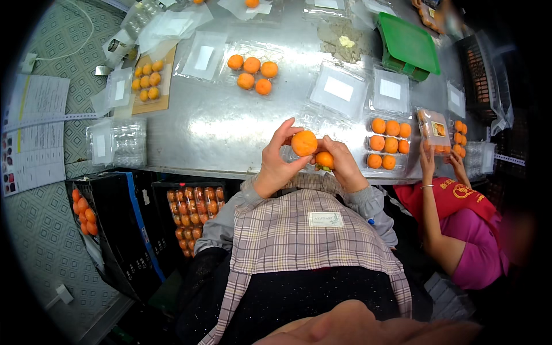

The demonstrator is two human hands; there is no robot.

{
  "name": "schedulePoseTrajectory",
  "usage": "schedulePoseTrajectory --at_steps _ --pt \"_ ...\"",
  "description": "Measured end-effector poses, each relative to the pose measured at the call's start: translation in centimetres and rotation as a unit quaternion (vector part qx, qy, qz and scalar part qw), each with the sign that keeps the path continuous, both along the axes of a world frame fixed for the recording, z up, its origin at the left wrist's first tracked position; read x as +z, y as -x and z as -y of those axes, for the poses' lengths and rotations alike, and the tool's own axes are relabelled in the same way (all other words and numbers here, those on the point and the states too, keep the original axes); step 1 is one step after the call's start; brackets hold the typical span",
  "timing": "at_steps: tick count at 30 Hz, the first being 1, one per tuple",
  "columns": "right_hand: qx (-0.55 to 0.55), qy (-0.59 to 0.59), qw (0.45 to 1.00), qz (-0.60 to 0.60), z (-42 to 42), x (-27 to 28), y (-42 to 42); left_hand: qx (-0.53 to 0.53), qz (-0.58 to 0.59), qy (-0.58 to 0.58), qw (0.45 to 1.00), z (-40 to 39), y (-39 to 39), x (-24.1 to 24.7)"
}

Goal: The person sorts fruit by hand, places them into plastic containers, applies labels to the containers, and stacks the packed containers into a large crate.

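Observation:
Between thumb and fingers of my left hand [280,159] is an orange persimmon [304,143]. My right hand [343,163] holds a second persimmon [324,160], its green calyx turned down toward me. The two fruits are close together over the front edge of the metal table [207,142]. Behind my hands lies an open clear plastic clamshell [310,120], partly hidden by them, with a white pad and label [338,88] on its lid. To the right, another open clamshell holds several persimmons [391,145]. A further clamshell with several persimmons [252,65] lies at the back left.
A green plastic bin [407,43] stands at the back right. Stacked empty clamshells [123,142] and a cardboard sheet [164,97] with small fruits are on the left. Crates [116,224] of fruit stand below the table. At right, a co-worker's hands hold a packed clamshell [434,129].

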State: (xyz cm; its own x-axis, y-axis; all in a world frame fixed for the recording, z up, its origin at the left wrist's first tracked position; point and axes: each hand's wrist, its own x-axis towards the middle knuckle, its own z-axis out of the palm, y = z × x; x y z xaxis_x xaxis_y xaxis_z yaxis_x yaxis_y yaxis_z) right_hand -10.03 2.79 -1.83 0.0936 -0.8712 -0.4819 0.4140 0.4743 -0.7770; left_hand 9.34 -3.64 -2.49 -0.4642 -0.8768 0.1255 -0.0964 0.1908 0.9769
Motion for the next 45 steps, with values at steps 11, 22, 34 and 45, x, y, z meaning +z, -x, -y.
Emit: schedulePoseTrajectory --at_steps 11,22,34,45 --pt "-0.039 0.004 0.999 -0.005 0.4 0.7 0.0 -0.019 -0.054 -0.068 0.996 -0.1 -0.3 -0.7" --pt "0.012 -0.002 0.997 -0.081 0.5 1.3 -0.4 0.020 0.095 0.121 0.988 -0.3 0.2 0.5" --pt "-0.073 -0.009 0.986 0.151 -0.8 -1.3 1.0 0.047 0.074 -0.060 0.994 0.2 -0.6 -1.0" --pt "-0.029 0.142 0.899 -0.414 -1.0 0.5 -0.6 0.041 0.046 -0.115 0.992 -0.1 -1.3 -2.5"
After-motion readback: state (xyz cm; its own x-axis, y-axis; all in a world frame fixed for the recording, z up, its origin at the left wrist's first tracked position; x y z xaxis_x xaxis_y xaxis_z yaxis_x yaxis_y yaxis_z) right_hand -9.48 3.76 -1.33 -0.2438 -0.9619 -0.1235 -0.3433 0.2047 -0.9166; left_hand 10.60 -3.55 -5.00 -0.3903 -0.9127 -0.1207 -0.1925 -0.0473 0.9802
